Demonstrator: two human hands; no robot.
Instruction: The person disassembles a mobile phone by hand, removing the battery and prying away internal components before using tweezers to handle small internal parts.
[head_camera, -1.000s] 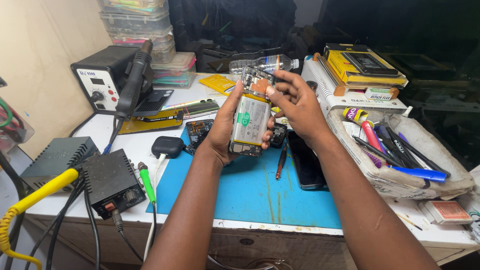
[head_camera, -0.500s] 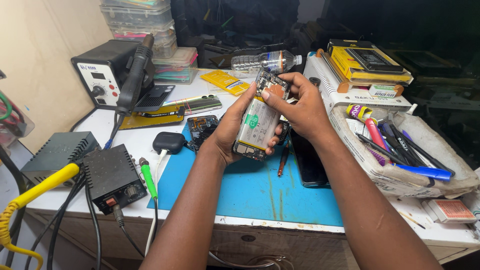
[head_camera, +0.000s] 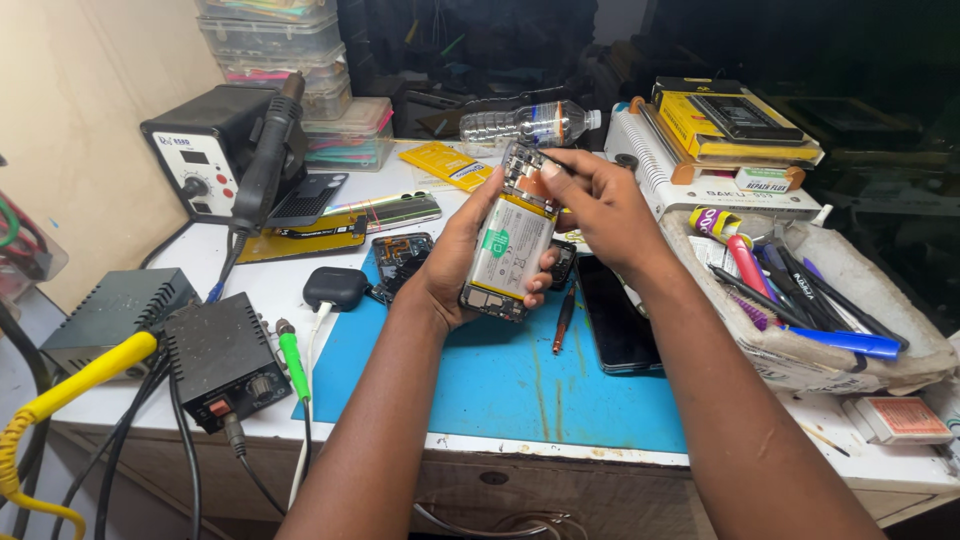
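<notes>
My left hand (head_camera: 455, 262) cradles an opened phone (head_camera: 508, 247) from below, its back off so the pale battery and circuit board show. The phone is tilted upright above the blue work mat (head_camera: 500, 375). My right hand (head_camera: 598, 208) is at the phone's top end, its fingers pinching a thin dark tool (head_camera: 552, 160) whose tip touches the board there. A red-handled screwdriver (head_camera: 563, 318) lies on the mat just under the phone, and a dark phone screen (head_camera: 614, 312) lies flat to its right.
A hot-air station (head_camera: 215, 150) with its wand stands at back left. Two dark boxes (head_camera: 165, 335) with cables sit at the left edge. A cloth tray of pens and tools (head_camera: 810, 300) fills the right. A plastic bottle (head_camera: 530, 124), yellow boxes (head_camera: 735, 125) and stacked containers (head_camera: 300, 60) line the back.
The phone has shifted slightly lower and to the right in my left hand. My right hand's fingers have come onto the phone's top end with the thin tool.
</notes>
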